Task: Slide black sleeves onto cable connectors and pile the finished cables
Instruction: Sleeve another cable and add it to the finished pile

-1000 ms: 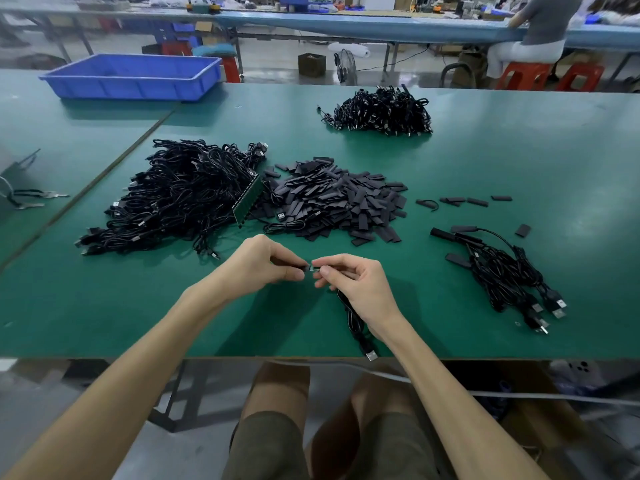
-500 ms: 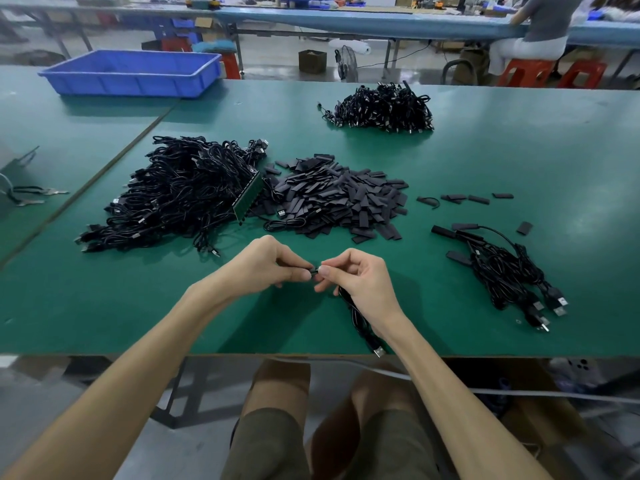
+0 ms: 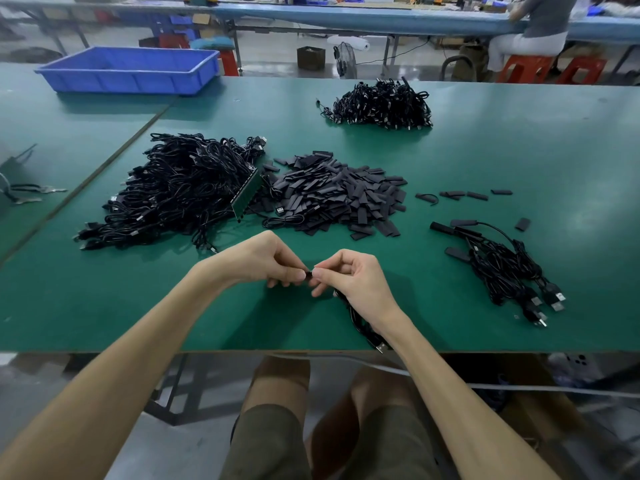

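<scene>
While close together, L fingers (image 3: 291, 274) tight on blk sleeve (image 3: 307, 274); R fingers (image 3: 325, 274) tight on cable (image 3: 360, 321); blue bin (image 3: 131, 82) back-L

Table (image 3: 485, 161) is showing plain green. Tray (image 3: 128, 69) is reading bright blue. Cable pile (image 3: 180, 188), sleeve heap (image 3: 339, 195), far pile (image 3: 381, 105) and finished cables (image 3: 502, 271) are all showing black, the plugs (image 3: 556, 301) glinting silver. Sleeve (image 3: 307, 274) pinched in left hand (image 3: 263, 261) and cable (image 3: 358, 322) gripped in right hand (image 3: 353, 282) are reading black. Stools (image 3: 526, 65) are showing red-orange, shorts (image 3: 270, 441) olive.
</scene>
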The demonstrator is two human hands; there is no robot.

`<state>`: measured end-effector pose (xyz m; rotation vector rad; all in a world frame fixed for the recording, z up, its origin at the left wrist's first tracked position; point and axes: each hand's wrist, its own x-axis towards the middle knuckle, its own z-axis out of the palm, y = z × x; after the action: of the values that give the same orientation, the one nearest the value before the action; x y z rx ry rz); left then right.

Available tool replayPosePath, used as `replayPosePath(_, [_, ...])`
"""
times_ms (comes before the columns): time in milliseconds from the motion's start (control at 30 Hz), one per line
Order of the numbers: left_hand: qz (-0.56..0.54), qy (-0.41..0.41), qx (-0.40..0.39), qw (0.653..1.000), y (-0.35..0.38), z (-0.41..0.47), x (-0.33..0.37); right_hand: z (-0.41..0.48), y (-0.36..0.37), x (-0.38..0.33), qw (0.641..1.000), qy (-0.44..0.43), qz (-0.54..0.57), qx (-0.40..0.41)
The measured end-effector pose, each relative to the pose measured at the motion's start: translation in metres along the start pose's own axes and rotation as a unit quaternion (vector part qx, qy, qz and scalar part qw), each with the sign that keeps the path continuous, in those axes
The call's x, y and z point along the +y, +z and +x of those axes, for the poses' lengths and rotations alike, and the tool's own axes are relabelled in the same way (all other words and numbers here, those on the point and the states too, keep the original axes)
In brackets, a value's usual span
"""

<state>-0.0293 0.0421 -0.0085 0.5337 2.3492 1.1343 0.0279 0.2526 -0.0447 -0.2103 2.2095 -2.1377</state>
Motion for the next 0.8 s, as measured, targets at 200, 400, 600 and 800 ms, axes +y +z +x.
replayPosePath(200, [-0.048, -0.013, -0.003, 0.999, 0.003, -0.001, -0.003, 0.000, -0.001, 0.000, 1.000, -0.002, -0.008, -0.007])
replayPosePath(400, [-0.113, -0.018, -0.010, 0.993, 0.007, -0.003, -0.002, 0.000, 0.000, 0.000, 1.000, -0.003, 0.001, -0.010])
replayPosePath(600, [-0.164, -0.048, -0.027, 0.985, 0.001, -0.006, -0.005, 0.001, 0.001, 0.001, 1.000, -0.002, -0.007, -0.017])
replayPosePath(800, [-0.187, -0.040, 0.012, 0.981, -0.002, -0.010, -0.010, 0.003, 0.001, 0.003, 1.000, 0.007, -0.012, -0.020])
